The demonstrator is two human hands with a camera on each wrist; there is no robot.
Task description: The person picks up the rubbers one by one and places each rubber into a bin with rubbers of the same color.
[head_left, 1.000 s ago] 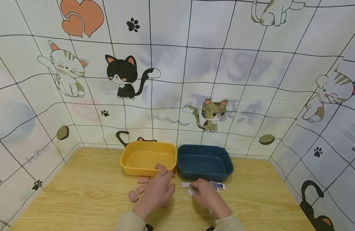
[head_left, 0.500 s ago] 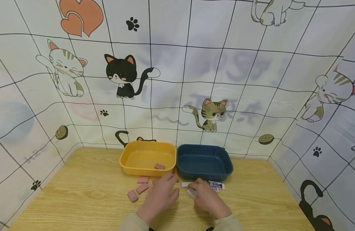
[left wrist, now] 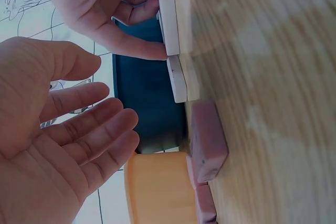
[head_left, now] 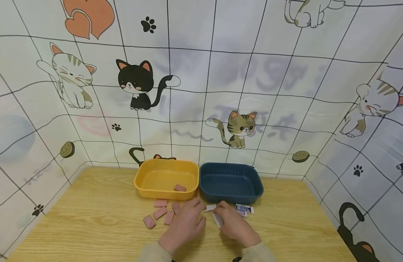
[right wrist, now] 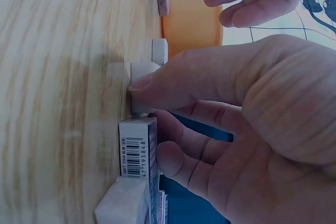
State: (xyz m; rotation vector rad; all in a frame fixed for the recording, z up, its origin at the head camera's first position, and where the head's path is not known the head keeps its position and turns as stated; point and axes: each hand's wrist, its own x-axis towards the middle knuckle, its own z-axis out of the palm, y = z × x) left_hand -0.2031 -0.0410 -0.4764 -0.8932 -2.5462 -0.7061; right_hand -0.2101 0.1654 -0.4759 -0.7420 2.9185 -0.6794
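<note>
My right hand (head_left: 235, 223) pinches a white eraser (right wrist: 140, 72) between thumb and index finger, low on the table, as the left wrist view shows too. Just beyond that fingertip lies a second white eraser (left wrist: 177, 80), flat on the wood. An eraser in a printed blue-and-white sleeve (head_left: 244, 209) lies beside the right hand; its barcode end faces the right wrist camera. My left hand (head_left: 185, 222) hovers, fingers relaxed and slightly bent, with nothing in it. Several pink blocks (head_left: 160, 213) lie left of it, some partly hidden behind it.
A yellow bin (head_left: 142, 191) stands at the back left, with one pink block (head_left: 180, 187) in it. Against its right side stands a dark blue bin (head_left: 230, 198). Behind them rises a wall covering with cat drawings (head_left: 188, 109). The wooden table (head_left: 90, 225) extends to both sides.
My left hand has shifted right, uncovering more pink blocks. The right hand stays nearly in place; more of the eraser it pinches shows. The white eraser beyond it has tilted slightly.
</note>
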